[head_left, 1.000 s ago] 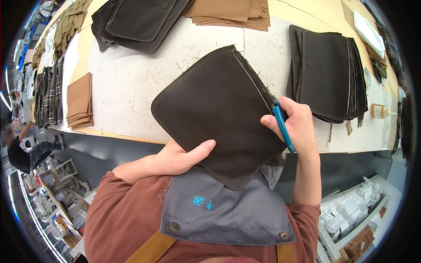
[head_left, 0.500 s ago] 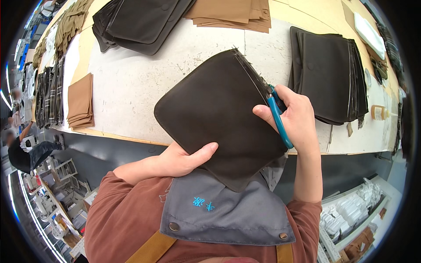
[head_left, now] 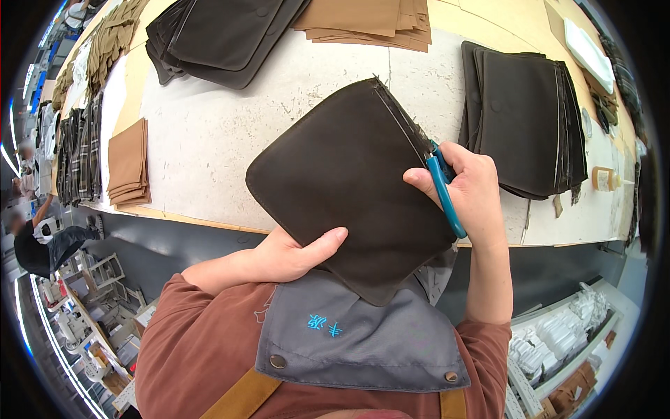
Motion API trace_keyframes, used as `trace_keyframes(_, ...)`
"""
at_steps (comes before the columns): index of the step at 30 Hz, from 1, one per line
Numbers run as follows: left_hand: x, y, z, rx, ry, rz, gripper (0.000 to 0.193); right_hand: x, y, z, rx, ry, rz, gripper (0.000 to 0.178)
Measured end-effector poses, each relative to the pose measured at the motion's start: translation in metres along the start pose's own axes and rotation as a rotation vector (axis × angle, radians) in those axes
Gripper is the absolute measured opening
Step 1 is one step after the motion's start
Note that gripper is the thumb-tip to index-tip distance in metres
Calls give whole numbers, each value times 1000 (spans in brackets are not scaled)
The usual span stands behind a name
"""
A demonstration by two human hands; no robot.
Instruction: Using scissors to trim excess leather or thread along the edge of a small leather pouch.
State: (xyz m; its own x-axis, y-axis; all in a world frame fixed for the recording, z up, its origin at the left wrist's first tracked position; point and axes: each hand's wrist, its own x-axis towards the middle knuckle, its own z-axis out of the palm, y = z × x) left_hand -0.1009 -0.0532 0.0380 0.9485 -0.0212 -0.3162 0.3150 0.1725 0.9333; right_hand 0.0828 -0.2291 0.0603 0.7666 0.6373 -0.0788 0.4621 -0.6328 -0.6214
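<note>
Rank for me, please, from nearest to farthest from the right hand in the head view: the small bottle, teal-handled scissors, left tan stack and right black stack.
Nearest to the right hand:
1. Teal-handled scissors: held in it.
2. Right black stack: to its upper right.
3. Small bottle: farther right.
4. Left tan stack: far left.

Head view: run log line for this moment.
left grip: dark panel | right grip: teal-handled scissors at panel's frayed edge | nearby: dark stack right, brown stack left

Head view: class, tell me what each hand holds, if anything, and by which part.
The left hand grips the dark flat piece by its lower-left edge, thumb on top. The right hand holds the teal-handled scissors by the handles.
</note>
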Motion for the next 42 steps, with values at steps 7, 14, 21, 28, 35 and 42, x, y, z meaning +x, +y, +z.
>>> trace_keyframes(7, 0, 0, 0, 26, -12, -1, 27, 0, 0, 1, 25, 18, -28, 60)
trace_keyframes(14, 1, 1, 0, 59, -9, 11, 25, 7, -5, 0, -1, 30, -46, 59)
trace_keyframes(21, -4, -6, -1, -40, 46, -47, 26, 4, 2, 0, 173, 88, -28, 56)
trace_keyframes(28, -10, -19, -9, -565, 304, 18, 37, -18, 24, -1, 671, 145, 237, 32)
trace_keyframes(35, -20, -14, -3, -704, 348, 45, 36, -43, 23, 18, 1076, 73, 154, 27)
trace_keyframes(42, -28, -11, -1, -692, 359, 33, 36, -53, 10, 27, 1207, 141, 103, 23)
